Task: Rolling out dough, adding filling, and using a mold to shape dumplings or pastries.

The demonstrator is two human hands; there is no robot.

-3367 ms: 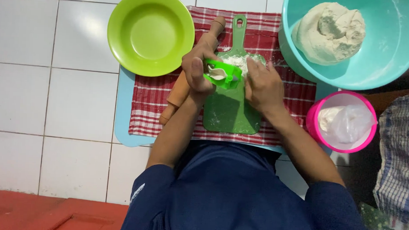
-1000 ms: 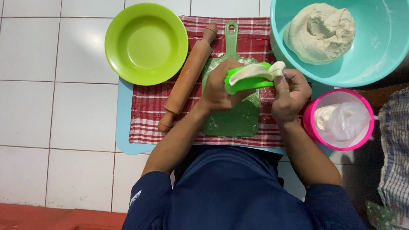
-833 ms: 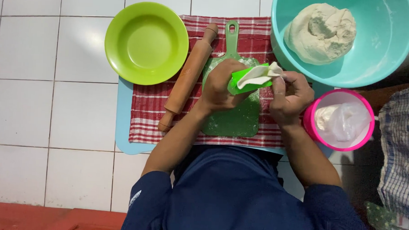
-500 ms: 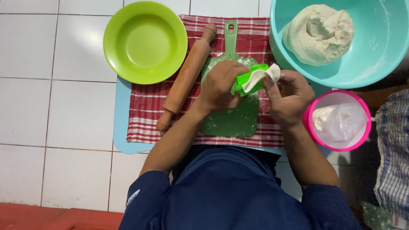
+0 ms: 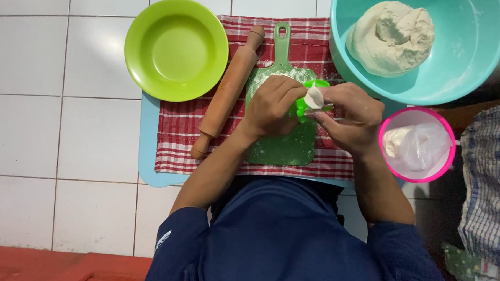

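Observation:
My left hand point(image 5: 271, 105) grips a bright green plastic dumpling mould point(image 5: 305, 103) above a floured green cutting board point(image 5: 283, 141). My right hand point(image 5: 348, 116) meets it from the right and pinches a thin white piece of dough point(image 5: 313, 97) that sticks up out of the mould. Both hands hover together over the upper part of the board. Most of the mould is hidden by my fingers.
A wooden rolling pin point(image 5: 228, 92) lies slanted on a red checked cloth point(image 5: 178, 129) left of the board. A lime green bowl point(image 5: 175, 49) sits top left, a teal basin point(image 5: 463, 59) with a dough lump point(image 5: 391, 36) top right, a pink bowl point(image 5: 416, 143) with a plastic bag at right.
The mould was pressed on the board, then lifted. The hands have since drawn closer together and the dough piece now stands more upright between them.

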